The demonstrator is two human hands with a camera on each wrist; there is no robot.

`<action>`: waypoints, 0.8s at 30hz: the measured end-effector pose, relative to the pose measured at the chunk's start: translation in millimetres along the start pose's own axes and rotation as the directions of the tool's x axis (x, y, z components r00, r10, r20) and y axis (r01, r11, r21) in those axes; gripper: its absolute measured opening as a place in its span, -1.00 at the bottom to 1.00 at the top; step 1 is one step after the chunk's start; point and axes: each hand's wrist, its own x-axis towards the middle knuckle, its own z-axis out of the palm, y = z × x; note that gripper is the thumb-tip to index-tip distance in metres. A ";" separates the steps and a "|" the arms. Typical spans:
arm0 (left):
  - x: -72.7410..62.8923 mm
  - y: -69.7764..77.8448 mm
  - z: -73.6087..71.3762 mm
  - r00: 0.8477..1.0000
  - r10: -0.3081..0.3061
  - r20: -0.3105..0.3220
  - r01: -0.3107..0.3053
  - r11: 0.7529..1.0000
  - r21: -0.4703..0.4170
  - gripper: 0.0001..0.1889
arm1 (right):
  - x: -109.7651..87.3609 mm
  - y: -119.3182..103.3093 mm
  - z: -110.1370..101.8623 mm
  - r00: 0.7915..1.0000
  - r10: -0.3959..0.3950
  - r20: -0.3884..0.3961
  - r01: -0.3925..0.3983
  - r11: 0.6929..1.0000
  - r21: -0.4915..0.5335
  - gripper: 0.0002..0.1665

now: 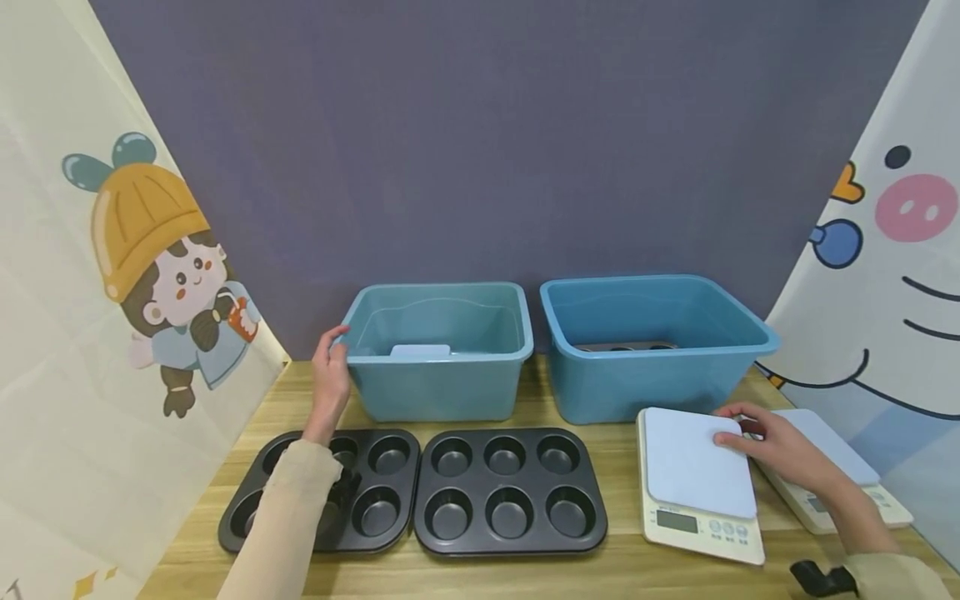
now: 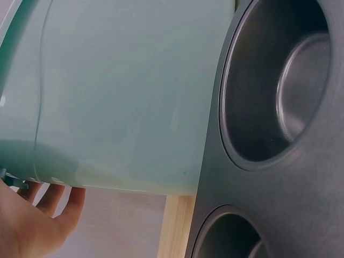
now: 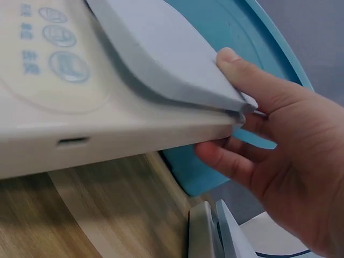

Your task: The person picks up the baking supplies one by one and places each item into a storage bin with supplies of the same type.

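My left hand holds the left rim of the pale teal bin, thumb and fingers at its corner; a white flat thing shows inside. In the left wrist view the fingers lie against the bin's side. With my right hand I pinch the far right corner of a kitchen scale, thumb on the white platform and fingers underneath. The right wrist view shows the scale's edge tilted over the wooden table, with the right hand around its corner.
Two black muffin pans lie side by side in front of the bins. A bluer bin at the back right contains a dark pan. A second kitchen scale lies to the right, partly behind my right forearm. Behind the wooden table hangs a grey cloth.
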 end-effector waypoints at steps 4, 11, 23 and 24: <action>-0.8 -0.3 1.0 1.000 -0.012 -0.001 0.012 1.000 0.005 -0.57 | -3.4 -1.9 -1.3 0.999 -0.010 -0.050 0.010 1.000 -0.002 -0.51; 0.4 0.3 1.7 1.000 -0.002 -0.018 0.002 1.000 0.003 -0.57 | -4.6 -9.9 -3.5 0.990 -0.064 -0.129 0.071 0.996 0.050 -0.55; -0.9 1.4 0.8 1.000 -0.006 -0.023 0.006 1.000 0.010 -0.57 | -1.9 -26.2 -6.2 0.971 -0.150 -0.189 0.166 0.984 0.072 -0.61; -0.7 1.7 0.9 1.000 -0.005 -0.024 0.006 1.000 0.008 -0.57 | -1.4 -27.8 -6.2 0.967 -0.163 -0.196 0.180 0.981 0.073 -0.61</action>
